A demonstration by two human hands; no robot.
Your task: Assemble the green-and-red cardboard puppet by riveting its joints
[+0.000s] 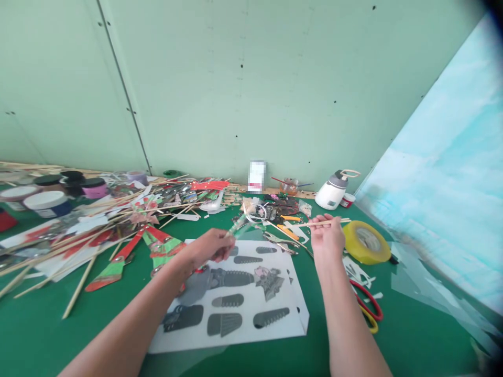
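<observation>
My left hand (212, 247) hovers above a white sheet (291, 314) printed with grey cut-out shapes, its fingers pinched on a thin clear strip (239, 224) that slants up to the right. My right hand (327, 235) is closed on a thin wooden stick (334, 222) that points right, just left of a roll of yellow tape (366, 242). Pliers (281, 242) and an orange-handled tool (288, 232) lie on the green table (47, 335) between my hands.
Many wooden sticks and red-green painted cut-outs (118, 264) litter the left side. Paint jars (49, 201) stand far left. A white glue bottle (332, 191) sits by the wall. Red and yellow scissors (369, 309) and clear plastic sheets (432, 293) lie at right.
</observation>
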